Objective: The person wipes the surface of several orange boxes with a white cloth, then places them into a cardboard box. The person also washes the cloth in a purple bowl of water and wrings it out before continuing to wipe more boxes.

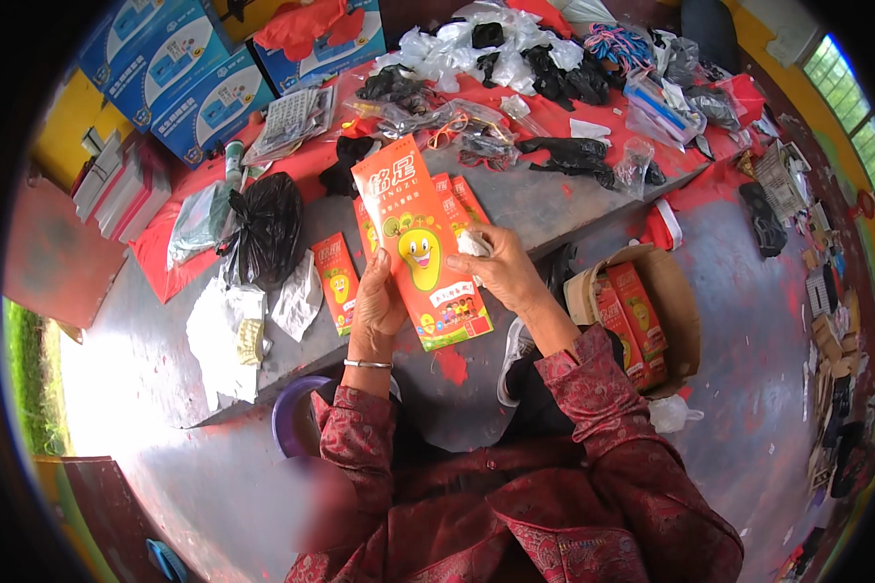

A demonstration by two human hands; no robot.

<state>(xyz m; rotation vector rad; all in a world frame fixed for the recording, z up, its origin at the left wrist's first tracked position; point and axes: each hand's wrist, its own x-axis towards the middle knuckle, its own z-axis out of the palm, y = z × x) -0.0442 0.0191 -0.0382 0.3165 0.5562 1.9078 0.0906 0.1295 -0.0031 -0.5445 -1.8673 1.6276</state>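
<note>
A tall flat red box (pixel 436 209) with a yellow mango cartoon on its front is held up before me, tilted. My left hand (pixel 377 303) grips its left edge, with the thumb on the front. At the opposite edge, my right hand (pixel 506 277) is closed round a crumpled white wad, perhaps cloth or tissue (pixel 473 243), pressed near the box's side. A similar red box (pixel 334 277) lies on the grey table left of my left hand. More red boxes (pixel 470 198) are partly hidden behind the one I hold.
An open cardboard carton (pixel 685 325) with red boxes inside stands by my right knee. A black plastic bag (pixel 262 228) and white paper (pixel 226 335) lie at left. Plastic bags (pixel 476 49) heap up at the back. A purple basin (pixel 290 418) sits low at left.
</note>
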